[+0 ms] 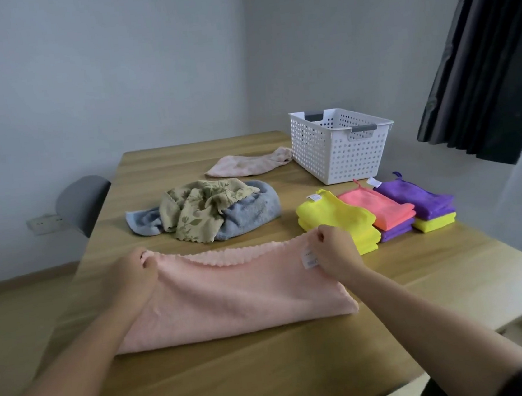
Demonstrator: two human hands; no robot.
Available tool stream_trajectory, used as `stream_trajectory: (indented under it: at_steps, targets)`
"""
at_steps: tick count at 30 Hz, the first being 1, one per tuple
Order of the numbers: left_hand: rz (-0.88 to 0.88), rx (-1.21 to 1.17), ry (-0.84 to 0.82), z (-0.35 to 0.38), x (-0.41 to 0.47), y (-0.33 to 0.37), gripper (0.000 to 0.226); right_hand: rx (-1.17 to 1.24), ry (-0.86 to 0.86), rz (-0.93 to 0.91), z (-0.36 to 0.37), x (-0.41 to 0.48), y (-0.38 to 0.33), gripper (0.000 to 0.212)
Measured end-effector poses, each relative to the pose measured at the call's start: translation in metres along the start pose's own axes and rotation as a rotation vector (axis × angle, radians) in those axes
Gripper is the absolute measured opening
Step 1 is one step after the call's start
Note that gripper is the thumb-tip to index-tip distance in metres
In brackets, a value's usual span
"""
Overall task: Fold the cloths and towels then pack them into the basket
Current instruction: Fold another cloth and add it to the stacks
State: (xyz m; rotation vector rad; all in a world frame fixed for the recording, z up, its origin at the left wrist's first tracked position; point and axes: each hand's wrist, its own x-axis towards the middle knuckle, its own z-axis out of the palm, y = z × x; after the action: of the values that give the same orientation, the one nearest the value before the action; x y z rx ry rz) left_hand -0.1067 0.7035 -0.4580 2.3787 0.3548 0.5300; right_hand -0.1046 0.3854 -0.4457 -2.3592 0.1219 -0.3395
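A pink towel [231, 295] lies doubled over on the wooden table [273, 375] in front of me. My left hand [132, 277] grips its far left corner and my right hand [334, 254] grips its far right corner, beside a white label. Behind it a beige leaf-print cloth [202, 211] sits crumpled on a blue-grey towel [248, 215]. A pale pink cloth [246, 163] lies further back. Folded yellow cloths [337, 218], a coral cloth [378, 210] and purple cloths [416, 199] are stacked at the right. The white perforated basket [339, 153] stands behind them.
A grey chair back [81, 202] shows past the table's left edge, next to a wall socket [43, 224]. A dark curtain [481, 58] hangs at the right. The table's right edge runs close to the folded stacks.
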Motion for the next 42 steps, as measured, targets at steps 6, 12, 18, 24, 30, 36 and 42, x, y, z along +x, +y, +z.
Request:
stream_trajectory:
  at_steps: [6, 12, 18, 24, 30, 36, 42]
  targets:
    - [0.025, 0.303, -0.016, 0.017, 0.013, -0.012, 0.017, -0.408, 0.003, -0.119, 0.022, 0.021, -0.004, 0.014]
    - [0.109, 0.407, 0.022, 0.018, 0.015, -0.014, 0.006, -0.709, 0.012, -0.174, 0.041, 0.022, 0.002, 0.022]
    - [0.167, 0.215, 0.032, 0.018, 0.015, -0.014, 0.005, -0.780, 0.022, -0.218, 0.044, 0.021, 0.004, 0.019]
    - [0.322, -0.053, 0.147, 0.013, 0.007, -0.006, 0.014, -0.495, 0.141, -0.436, 0.035, 0.020, 0.008, 0.012]
    - [0.379, -0.189, 0.171, 0.000, -0.004, 0.008, 0.032, 0.057, 0.237, -0.478, 0.012, 0.022, 0.009, 0.017]
    - [0.357, -0.150, 0.184, -0.011, -0.004, 0.004, 0.009, 0.039, 0.176, -0.525, -0.010, 0.034, 0.027, 0.032]
    - [0.416, -0.135, 0.112, -0.009, -0.011, 0.017, 0.016, 0.148, 0.210, -0.444, -0.022, 0.031, 0.039, 0.024]
